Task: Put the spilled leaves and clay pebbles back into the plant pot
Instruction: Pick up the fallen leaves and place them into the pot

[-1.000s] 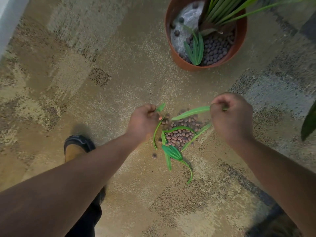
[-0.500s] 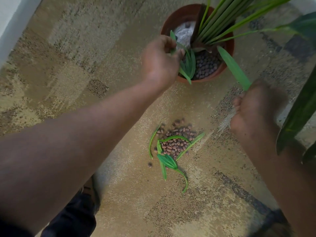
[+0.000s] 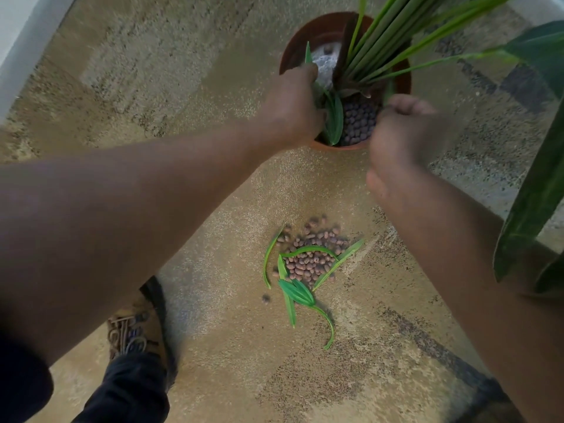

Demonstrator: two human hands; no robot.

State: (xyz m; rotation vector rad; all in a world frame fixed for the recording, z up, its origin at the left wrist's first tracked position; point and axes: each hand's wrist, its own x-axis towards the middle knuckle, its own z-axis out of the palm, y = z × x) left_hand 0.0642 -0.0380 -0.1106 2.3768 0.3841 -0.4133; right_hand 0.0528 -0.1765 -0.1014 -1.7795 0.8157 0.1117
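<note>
head view: plant pot (image 3: 293, 47) holds dark pebbles (image 3: 357, 123), leaves (image 3: 334, 117).

The terracotta plant pot (image 3: 328, 29) stands upright on the carpet, holding tall green stalks, dark clay pebbles and a pale stone. A few loose leaves (image 3: 334, 119) lie inside it, just beside the left fingers (image 3: 308, 71), one leaf tip poking up above them. Well short of both hands, the spilled clay pebbles (image 3: 311, 257) (brownish, rounded) sit in a small heap on the carpet, with several narrow green leaves (image 3: 297, 293) curling around and across them.
</note>
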